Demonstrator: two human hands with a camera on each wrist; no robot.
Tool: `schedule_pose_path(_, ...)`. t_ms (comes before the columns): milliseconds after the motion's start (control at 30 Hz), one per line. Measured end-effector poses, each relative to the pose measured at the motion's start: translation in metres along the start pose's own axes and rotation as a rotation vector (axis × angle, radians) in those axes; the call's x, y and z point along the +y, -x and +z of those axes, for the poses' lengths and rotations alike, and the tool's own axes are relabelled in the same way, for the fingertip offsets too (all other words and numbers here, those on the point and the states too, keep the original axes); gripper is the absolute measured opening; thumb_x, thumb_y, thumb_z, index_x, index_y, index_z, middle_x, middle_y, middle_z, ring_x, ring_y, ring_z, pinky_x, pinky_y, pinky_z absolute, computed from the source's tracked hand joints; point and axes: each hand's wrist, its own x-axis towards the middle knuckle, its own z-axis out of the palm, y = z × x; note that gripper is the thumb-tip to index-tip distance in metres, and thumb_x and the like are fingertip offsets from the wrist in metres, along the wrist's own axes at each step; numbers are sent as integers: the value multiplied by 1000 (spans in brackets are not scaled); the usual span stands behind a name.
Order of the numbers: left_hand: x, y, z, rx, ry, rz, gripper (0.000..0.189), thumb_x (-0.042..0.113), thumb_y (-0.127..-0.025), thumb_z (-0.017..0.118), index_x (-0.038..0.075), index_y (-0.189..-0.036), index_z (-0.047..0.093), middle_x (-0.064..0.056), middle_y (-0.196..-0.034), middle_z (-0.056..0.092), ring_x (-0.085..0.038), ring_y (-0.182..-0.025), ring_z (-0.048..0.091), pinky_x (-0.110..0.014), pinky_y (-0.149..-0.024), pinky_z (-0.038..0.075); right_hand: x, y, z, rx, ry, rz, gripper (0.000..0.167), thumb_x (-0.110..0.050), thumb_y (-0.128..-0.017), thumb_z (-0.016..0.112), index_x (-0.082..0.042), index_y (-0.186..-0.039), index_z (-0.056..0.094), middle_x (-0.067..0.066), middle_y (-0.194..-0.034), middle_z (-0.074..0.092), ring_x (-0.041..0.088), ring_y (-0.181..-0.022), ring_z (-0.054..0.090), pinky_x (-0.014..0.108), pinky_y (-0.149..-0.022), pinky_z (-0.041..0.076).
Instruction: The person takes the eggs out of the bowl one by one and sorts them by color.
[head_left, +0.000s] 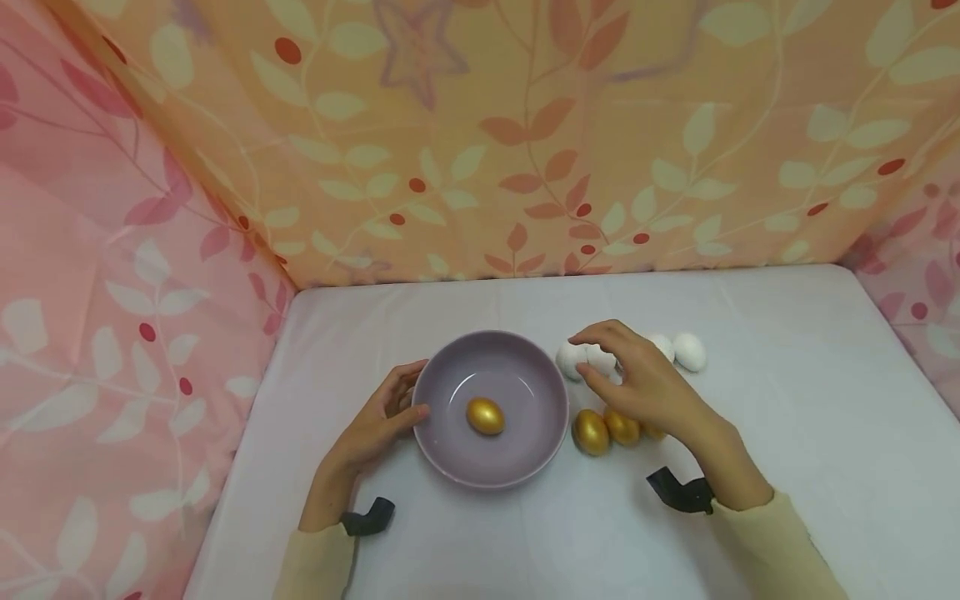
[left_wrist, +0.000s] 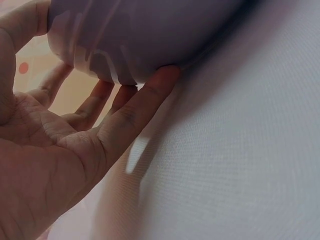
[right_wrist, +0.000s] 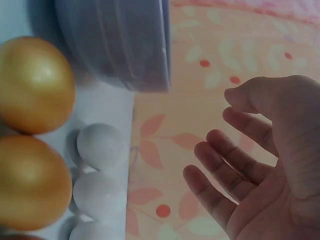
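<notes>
A lilac bowl point(head_left: 487, 471) stands on the white-covered table with one golden egg point(head_left: 485, 416) lying in it. My left hand point(head_left: 382, 425) holds the bowl at its left side, thumb at the rim and fingers against the outer wall point(left_wrist: 140, 40). Right of the bowl, my right hand point(head_left: 645, 379) hovers over the eggs, fingers relaxed and spread from the thumb, nothing between them. Several white eggs point(head_left: 572, 360) lie in a row behind that hand, partly covered by it. In front of them is a row of golden eggs point(head_left: 591, 432), one half hidden under the hand.
The white cloth point(head_left: 525, 542) covers the table. An orange leaf-print curtain point(head_left: 480, 167) rises along the back edge, with pink curtains point(head_left: 97, 333) at both sides. A black wrist mount point(head_left: 369, 518) sticks out at the left wrist and a similar mount point(head_left: 678, 490) at the right.
</notes>
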Motion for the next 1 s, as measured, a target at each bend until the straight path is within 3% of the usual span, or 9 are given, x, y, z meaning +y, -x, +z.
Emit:
schedule_pose_path(233,2,0,0,-3,19,-1,69,8,-101,68,17,-162,35,-16,-165,39,-12,-143,53,-29,-104,55,-16,-23,14,-74,-17,-58,33,-16,-98,75,-13,-130,69,2,-130,67,21,-120,66,46,-100,56)
schedule_pose_path(467,0,-1,0,1,21,-7,69,7,-101,68,16,-162,35,-17,-165,40,-9,-141,54,-28,-104,55,-29,-41,28,-183,9,-97,34,-18,-97,75,-13,-130,69,4,-128,67,24,-119,67,44,-101,58)
schedule_pose_path(767,-2,0,0,3,28,0,69,6,-102,67,17,-162,35,-16,-165,40,-11,-142,54,-29,-104,55,-40,-57,49,-369,61,-152,37,-19,-97,74,-13,-134,67,7,-128,64,24,-112,68,39,-98,57)
schedule_pose_path(1000,0,-2,0,9,25,-10,69,7,-101,68,17,-162,36,-16,-164,41,-12,-143,53,-30,-103,55,-47,-65,60,-445,112,-178,37,-21,-97,74,-13,-133,68,8,-125,64,23,-109,68,37,-96,57)
